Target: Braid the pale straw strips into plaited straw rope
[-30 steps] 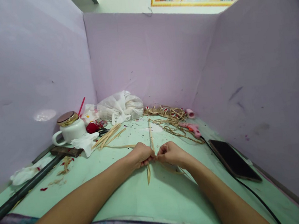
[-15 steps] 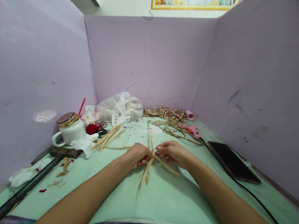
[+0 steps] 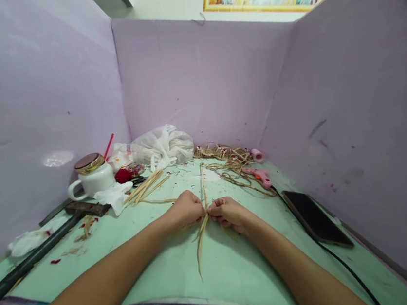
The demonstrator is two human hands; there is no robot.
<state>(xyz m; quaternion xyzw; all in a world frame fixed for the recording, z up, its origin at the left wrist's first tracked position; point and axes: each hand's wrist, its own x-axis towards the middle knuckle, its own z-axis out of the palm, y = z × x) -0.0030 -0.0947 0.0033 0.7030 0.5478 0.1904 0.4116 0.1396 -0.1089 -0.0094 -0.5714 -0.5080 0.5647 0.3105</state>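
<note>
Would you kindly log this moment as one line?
left hand: pinching straw-coloured cord | right hand: pinching it alongside | loose ends: trailing from hands | left side: white mug | right side: pink glue gun, phone

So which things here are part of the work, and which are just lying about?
Apparently in the work: left hand, right hand, straw-coloured cord, loose strands, perhaps pale strips.

Seemingly just lying about: lidded mug, phone, pink glue gun, plastic bag.

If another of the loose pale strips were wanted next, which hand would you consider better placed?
Probably the left hand, being nearer the loose pale strips on its side; the right hand is across the strand. Both have fingertips at the strand, though.
</note>
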